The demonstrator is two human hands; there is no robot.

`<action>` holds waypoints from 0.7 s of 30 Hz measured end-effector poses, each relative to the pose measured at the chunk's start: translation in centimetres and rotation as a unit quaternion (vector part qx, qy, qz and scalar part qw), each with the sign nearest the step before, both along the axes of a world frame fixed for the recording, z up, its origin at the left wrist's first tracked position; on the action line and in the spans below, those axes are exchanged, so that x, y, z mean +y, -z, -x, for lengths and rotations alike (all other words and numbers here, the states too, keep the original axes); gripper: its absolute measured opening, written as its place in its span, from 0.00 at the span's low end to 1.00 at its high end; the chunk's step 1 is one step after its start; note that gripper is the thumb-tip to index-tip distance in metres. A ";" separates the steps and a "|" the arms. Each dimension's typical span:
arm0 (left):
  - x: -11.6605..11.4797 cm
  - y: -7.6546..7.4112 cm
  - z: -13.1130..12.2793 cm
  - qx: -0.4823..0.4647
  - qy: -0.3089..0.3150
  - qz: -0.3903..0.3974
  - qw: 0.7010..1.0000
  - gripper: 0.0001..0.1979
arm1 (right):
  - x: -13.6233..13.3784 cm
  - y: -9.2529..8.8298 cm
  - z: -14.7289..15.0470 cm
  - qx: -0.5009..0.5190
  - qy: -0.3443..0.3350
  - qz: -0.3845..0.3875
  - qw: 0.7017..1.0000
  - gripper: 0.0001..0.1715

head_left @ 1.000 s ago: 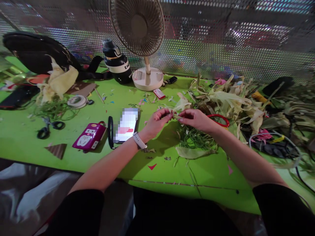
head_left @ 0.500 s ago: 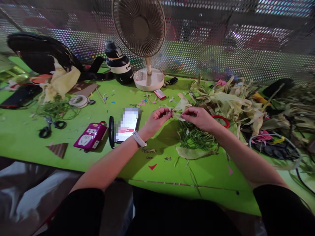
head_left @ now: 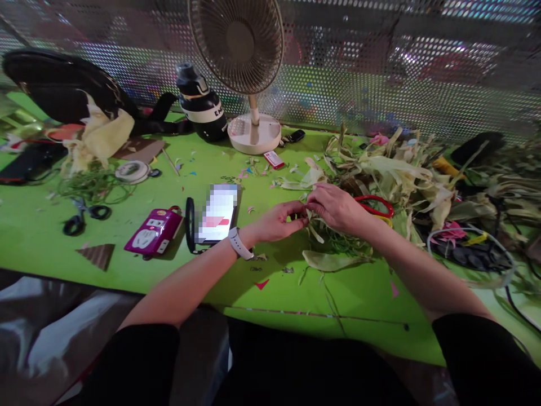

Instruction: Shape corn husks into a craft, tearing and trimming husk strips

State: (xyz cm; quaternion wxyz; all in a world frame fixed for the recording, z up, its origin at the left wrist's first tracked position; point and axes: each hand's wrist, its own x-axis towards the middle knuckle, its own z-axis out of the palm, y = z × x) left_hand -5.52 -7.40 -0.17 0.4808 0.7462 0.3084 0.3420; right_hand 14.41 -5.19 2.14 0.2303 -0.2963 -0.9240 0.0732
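Note:
My left hand (head_left: pixel 284 220) and my right hand (head_left: pixel 332 207) meet above the green table (head_left: pixel 270 290), their fingertips close together. The fingers of both are pinched on something small at the meeting point, too small to make out. A pale strip of husk (head_left: pixel 315 230) hangs just below the fingertips. Under my right hand lies a tangle of green strings (head_left: pixel 346 242), partly covered by it. A flat pale husk piece (head_left: pixel 333 261) rests in front of the tangle. My left wrist wears a pale watch band.
A lit phone (head_left: pixel 220 214), a purple case (head_left: pixel 154 231) and scissors (head_left: pixel 84 214) lie left. Behind stand a fan (head_left: pixel 253 134) and a black bottle (head_left: pixel 205 110). Piled husks (head_left: pixel 397 175) and red-handled scissors (head_left: pixel 376 204) are at right.
Both hands have moved slightly toward me and closer together. My right hand now covers more of the green strings. The pale husk strip between the hands hangs lower.

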 end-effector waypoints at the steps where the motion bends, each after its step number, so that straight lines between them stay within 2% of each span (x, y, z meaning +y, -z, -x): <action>1: -0.1 -0.2 0.1 -0.002 -0.001 0.006 1.000 0.05 | 0.0 0.2 0.0 0.004 0.016 0.005 1.000 0.13; 7: -0.5 -1.5 0.4 -0.021 0.013 0.085 0.996 0.09 | -0.5 0.4 0.4 0.044 0.072 0.058 0.995 0.12; 13: 0.0 -0.4 0.0 -0.050 -0.011 0.049 0.998 0.11 | -0.6 0.2 0.4 0.087 0.089 0.120 0.985 0.12; 17: 0.4 0.1 0.1 -0.060 -0.018 0.076 0.995 0.12 | 0.0 -0.3 -0.2 0.124 0.088 0.241 0.958 0.17; 21: 0.5 -0.1 0.3 -0.058 -0.023 0.110 0.992 0.15 | 0.7 -0.7 -0.9 0.119 0.033 0.380 0.917 0.29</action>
